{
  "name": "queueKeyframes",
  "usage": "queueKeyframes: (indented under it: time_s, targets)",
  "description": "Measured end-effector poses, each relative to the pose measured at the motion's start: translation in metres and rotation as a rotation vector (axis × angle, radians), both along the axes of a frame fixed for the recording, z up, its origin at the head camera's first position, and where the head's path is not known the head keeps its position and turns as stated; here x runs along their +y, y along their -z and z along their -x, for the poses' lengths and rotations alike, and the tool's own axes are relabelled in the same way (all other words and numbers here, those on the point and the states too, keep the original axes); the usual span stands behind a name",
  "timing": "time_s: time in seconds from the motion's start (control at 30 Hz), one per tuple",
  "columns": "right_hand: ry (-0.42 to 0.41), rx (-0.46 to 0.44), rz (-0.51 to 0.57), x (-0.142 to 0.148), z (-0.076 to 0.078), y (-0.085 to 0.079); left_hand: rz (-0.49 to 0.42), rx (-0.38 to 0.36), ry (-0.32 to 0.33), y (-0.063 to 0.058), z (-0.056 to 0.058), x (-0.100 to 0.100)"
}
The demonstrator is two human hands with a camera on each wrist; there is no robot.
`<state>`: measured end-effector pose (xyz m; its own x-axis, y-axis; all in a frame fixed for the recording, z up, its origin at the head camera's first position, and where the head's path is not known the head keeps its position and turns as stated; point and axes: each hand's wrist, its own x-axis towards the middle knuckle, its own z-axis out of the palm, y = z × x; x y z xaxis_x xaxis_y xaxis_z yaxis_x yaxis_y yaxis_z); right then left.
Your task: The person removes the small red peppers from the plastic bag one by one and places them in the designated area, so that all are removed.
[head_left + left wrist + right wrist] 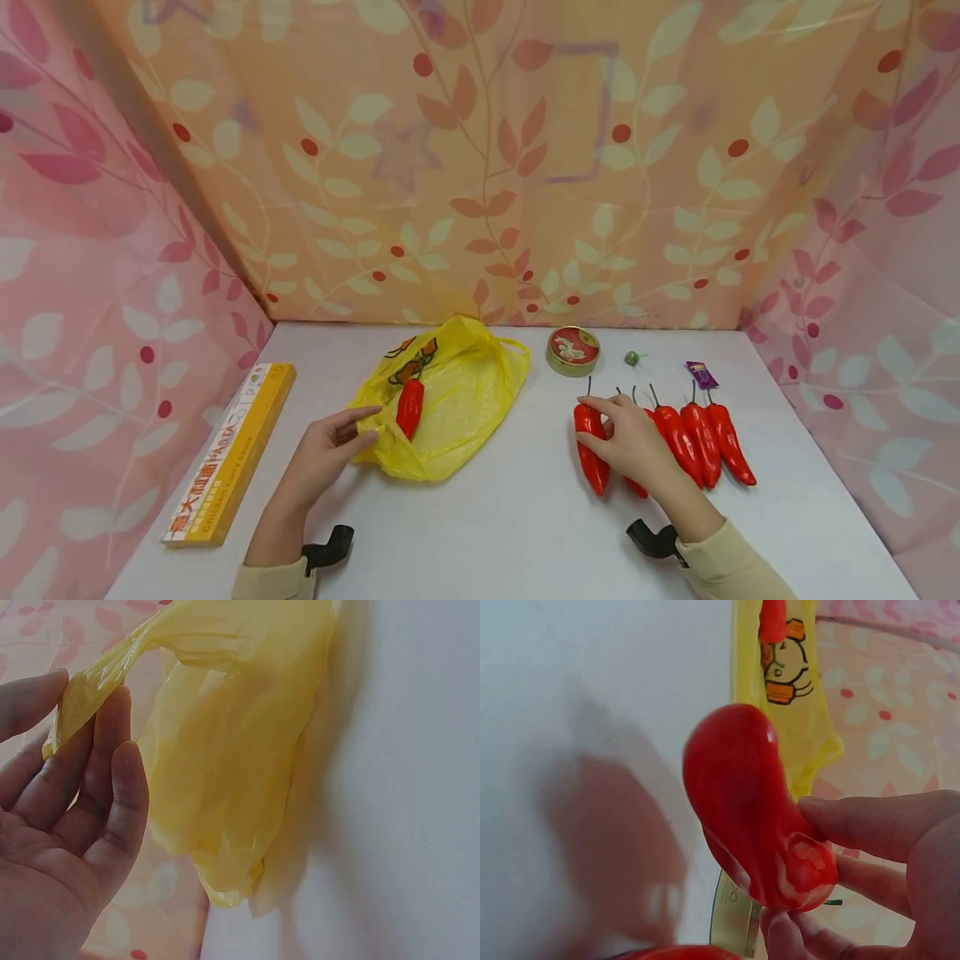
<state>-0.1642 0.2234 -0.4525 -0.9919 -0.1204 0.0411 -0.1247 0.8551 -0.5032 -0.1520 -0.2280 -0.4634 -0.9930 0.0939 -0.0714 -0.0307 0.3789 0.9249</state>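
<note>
My left hand (pixel 324 454) pinches the near left edge of a yellow plastic bag (pixel 468 417) between thumb and fingers, holding its mouth open. One red chili pepper (pixel 410 407) lies inside the bag. In the left wrist view, the gathered plastic (pixel 90 694) sits between thumb and fingertips. With the right hand (pixel 630 437) I grip another red chili pepper (pixel 590 450) near its stem end; the right wrist view shows this held chili pepper (pixel 739 795) off the table, above its shadow. Several more chili peppers (pixel 699 442) lie side by side right of that hand, one partly hidden beneath it.
A yellow pasta box (pixel 232 458) lies at the left. Behind the peppers stand a round red-and-gold tin (pixel 573 350), a small green item (pixel 632 358) and a purple packet (pixel 702 374). Patterned curtains (pixel 480 167) enclose the white table (pixel 495 533) at the back and sides.
</note>
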Motion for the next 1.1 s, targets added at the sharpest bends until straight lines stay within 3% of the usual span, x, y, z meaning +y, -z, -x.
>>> queueKeyframes:
  time_s: [0.23, 0.37, 0.6, 0.83, 1.1]
  targets:
    - [0.004, 0.051, -0.165, 0.01, 0.0, 0.011, 0.012, -0.021, -0.013, -0.001, 0.0, 0.0]
    - [0.003, 0.053, -0.202, 0.013, 0.002, 0.015, 0.007, -0.026, -0.012, -0.002, 0.0, 0.0]
    - [-0.037, 0.107, -0.21, 0.016, 0.004, 0.019, 0.011, -0.017, -0.016, 0.0, 0.0, 0.0]
    - [-0.067, 0.093, -0.192, 0.017, 0.005, 0.022, 0.013, -0.017, -0.014, -0.001, 0.0, 0.0]
    - [-0.044, 0.064, -0.124, 0.017, 0.005, 0.01, 0.014, -0.028, -0.017, 0.0, 0.0, 0.0]
